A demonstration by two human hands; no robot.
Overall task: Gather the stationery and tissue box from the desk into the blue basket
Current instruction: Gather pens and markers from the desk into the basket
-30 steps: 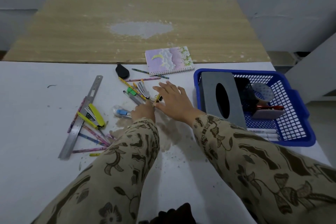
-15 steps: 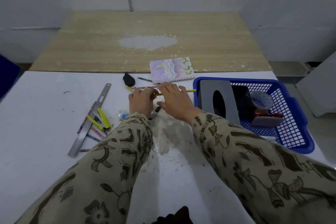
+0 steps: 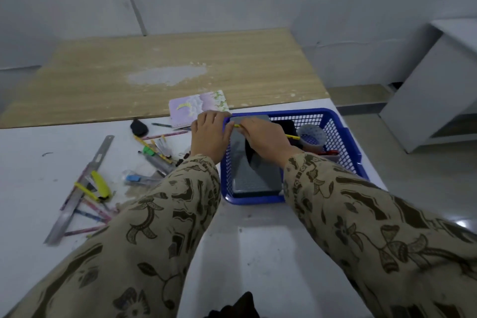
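While the right hand [image 3: 265,137] gripped a pencil [image 3: 293,136] over the basket [image 3: 296,111], the left hand [image 3: 209,134] curled at its tip; whether it held anything was unclear.

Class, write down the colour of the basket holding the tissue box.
Blue. The basket shows best in the head view.

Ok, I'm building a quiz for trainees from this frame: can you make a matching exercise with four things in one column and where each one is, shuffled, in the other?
Things:
1. tissue box
2. yellow pencil
3. metal ruler
4. notebook

Places:
A. flat on the white desk, left side
B. lying in the blue basket
C. at the desk's far edge
D. held by the right hand over the basket

Pairs: 1-B, 2-D, 3-A, 4-C.
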